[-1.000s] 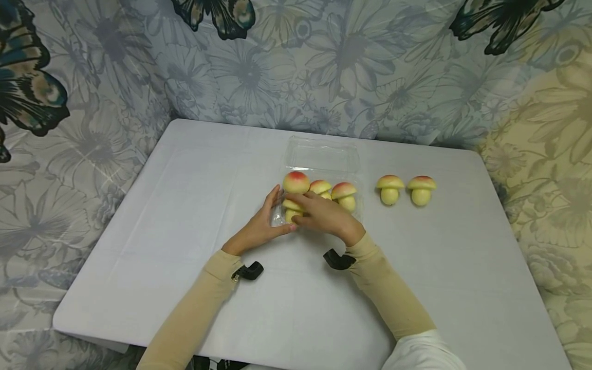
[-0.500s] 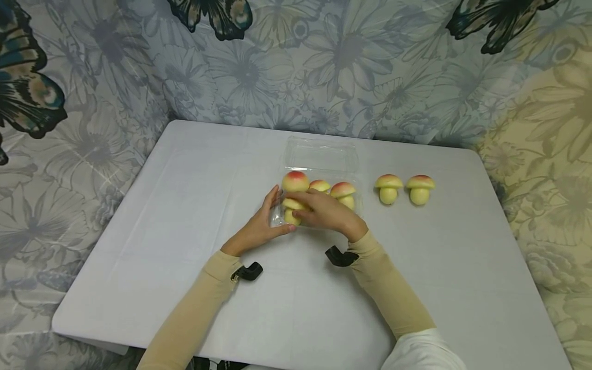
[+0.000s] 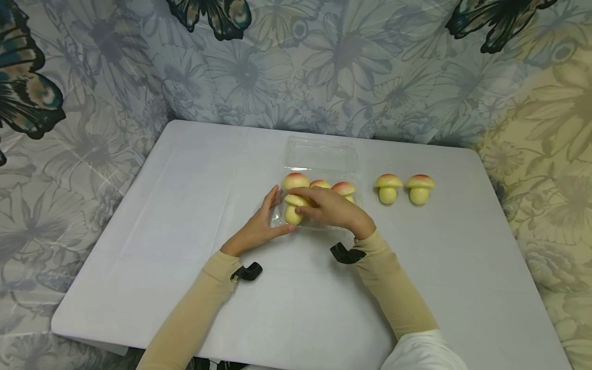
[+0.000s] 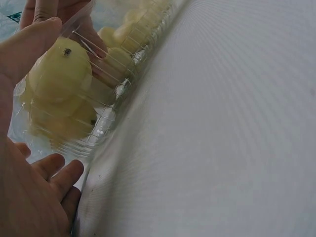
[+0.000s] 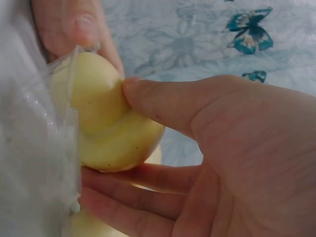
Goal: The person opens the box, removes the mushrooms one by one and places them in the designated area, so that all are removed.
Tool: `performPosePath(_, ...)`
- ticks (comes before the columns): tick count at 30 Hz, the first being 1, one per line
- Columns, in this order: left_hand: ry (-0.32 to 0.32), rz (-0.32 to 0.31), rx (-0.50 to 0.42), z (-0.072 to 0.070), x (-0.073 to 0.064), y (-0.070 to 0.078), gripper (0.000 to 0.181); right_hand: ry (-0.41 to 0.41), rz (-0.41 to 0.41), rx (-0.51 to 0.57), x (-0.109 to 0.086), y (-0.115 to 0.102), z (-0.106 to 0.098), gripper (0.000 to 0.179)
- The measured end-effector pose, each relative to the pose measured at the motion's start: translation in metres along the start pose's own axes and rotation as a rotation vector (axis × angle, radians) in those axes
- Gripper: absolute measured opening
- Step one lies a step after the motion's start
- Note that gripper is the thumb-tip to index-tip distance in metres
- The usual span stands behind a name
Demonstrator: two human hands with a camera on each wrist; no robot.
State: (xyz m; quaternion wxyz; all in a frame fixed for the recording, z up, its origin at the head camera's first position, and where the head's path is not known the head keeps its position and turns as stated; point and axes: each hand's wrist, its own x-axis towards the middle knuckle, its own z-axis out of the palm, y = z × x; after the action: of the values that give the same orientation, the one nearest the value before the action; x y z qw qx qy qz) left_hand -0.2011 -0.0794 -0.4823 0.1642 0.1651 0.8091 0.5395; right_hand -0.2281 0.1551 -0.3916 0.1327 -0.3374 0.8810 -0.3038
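Mushroom-shaped piece [image 3: 293,213] sits pinched between the thumb and fingers of the right hand [image 3: 336,209], just right of the left hand [image 3: 258,227], whose fingers spread loosely beside the clear box [image 3: 321,167]. Best, I'd judge, to keep that pinch light, steady the box with the left hand, and ease the cap past the neighbouring pieces [image 3: 296,180] beyond the right fingertips.

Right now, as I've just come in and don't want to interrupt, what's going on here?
A person's right hand grips a yellow mushroom-shaped piece at the left end of an open clear container, with the left hand at that end. Others show inside, and two more are on the table to the right.
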Motion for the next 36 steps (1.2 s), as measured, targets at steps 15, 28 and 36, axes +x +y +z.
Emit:
performPosePath(15,-0.007,-0.005,-0.011,0.0,-0.001,-0.001,0.12,0.008,-0.03,0.065,-0.001,-0.002,-0.003,0.047)
performPosePath(28,0.004,-0.008,-0.007,0.0,-0.001,0.0,0.116,0.053,-0.033,0.216,-0.005,-0.001,-0.009,0.051)
performPosePath(36,0.007,-0.006,-0.008,0.0,0.0,0.0,0.119,0.097,-0.088,0.39,-0.005,0.001,-0.008,0.051)
